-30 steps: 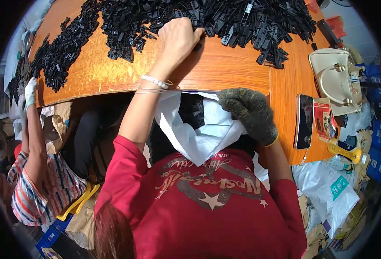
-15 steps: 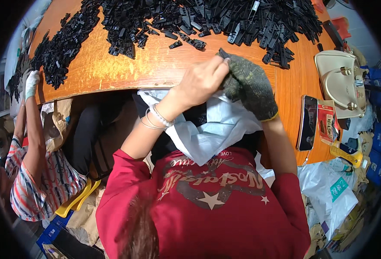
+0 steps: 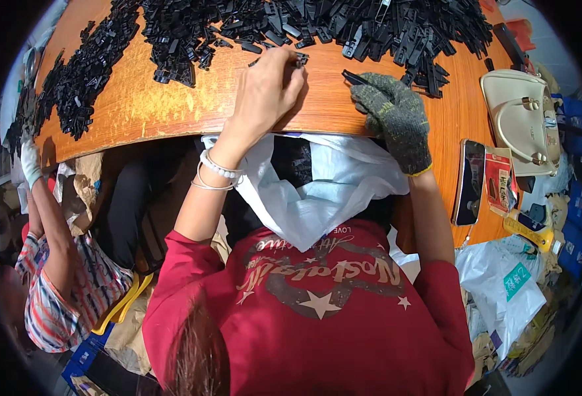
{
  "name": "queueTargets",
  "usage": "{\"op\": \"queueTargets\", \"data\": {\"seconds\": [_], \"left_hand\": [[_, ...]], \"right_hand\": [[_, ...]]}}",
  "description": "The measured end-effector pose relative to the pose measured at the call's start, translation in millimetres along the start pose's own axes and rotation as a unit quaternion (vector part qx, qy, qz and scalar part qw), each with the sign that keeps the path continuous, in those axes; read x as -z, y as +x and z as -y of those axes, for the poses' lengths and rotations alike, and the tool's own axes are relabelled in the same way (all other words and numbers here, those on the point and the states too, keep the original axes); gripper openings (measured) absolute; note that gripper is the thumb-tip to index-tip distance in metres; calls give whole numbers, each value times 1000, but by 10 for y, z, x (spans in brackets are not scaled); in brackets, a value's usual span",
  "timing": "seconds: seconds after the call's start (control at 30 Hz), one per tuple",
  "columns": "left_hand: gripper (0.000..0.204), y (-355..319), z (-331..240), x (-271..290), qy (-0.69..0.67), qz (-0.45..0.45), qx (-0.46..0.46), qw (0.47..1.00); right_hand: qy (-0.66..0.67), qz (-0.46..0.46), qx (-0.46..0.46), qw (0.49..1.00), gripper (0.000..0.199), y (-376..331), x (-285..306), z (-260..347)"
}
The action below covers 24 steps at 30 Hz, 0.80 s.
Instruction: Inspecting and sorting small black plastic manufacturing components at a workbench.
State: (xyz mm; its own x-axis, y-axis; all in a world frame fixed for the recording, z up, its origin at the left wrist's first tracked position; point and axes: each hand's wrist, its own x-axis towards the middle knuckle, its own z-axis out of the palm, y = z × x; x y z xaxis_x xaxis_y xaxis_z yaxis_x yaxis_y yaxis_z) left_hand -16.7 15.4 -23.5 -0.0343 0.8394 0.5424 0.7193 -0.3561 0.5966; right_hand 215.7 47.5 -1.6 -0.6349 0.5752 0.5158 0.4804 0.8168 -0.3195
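Observation:
My bare left hand [image 3: 264, 89] is over the table just short of the pile, its fingers curled around a small black plastic part [image 3: 301, 60]; the fingertips are partly hidden. My right hand [image 3: 396, 112], in a dark grey knitted glove, is closed with a slim black plastic clip-like piece [image 3: 354, 78] sticking out of its fingers. Between my arms a white bag [image 3: 344, 188] lies open across my lap at the table's edge. Dark pieces show inside its mouth. A large heap of black plastic parts [image 3: 192, 33] spreads along the far side.
On the right of the wooden table [image 3: 192, 105] lie a phone [image 3: 469, 185], a red packet [image 3: 499, 181] and a cream handbag [image 3: 518, 119]. A white plastic bag [image 3: 502, 290] sits lower right. At left, a co-worker's white-gloved hand [image 3: 30, 158] reaches to the pile.
My hands have parted: the left moved left and forward to the loose parts, the right moved slightly right over the table. A black piece now shows in the gloved fingers.

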Motion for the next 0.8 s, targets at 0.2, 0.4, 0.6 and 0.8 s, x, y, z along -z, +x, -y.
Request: {"op": "queueTargets", "data": {"seconds": [0.2, 0.4, 0.6, 0.8], "left_hand": [[16, -12, -129, 35, -38, 34, -44, 998], [15, 57, -150, -68, -8, 140, -69, 988], [18, 57, -177, -55, 37, 139, -65, 987], [18, 32, -125, -65, -46, 168, -3, 985]], "right_hand": [[26, -6, 3, 1000, 43, -38, -28, -43], [23, -5, -11, 1000, 39, -81, -92, -44], [20, -7, -16, 1000, 42, -106, -65, -71], [-59, 7, 9, 998, 43, -19, -131, 59]]}}
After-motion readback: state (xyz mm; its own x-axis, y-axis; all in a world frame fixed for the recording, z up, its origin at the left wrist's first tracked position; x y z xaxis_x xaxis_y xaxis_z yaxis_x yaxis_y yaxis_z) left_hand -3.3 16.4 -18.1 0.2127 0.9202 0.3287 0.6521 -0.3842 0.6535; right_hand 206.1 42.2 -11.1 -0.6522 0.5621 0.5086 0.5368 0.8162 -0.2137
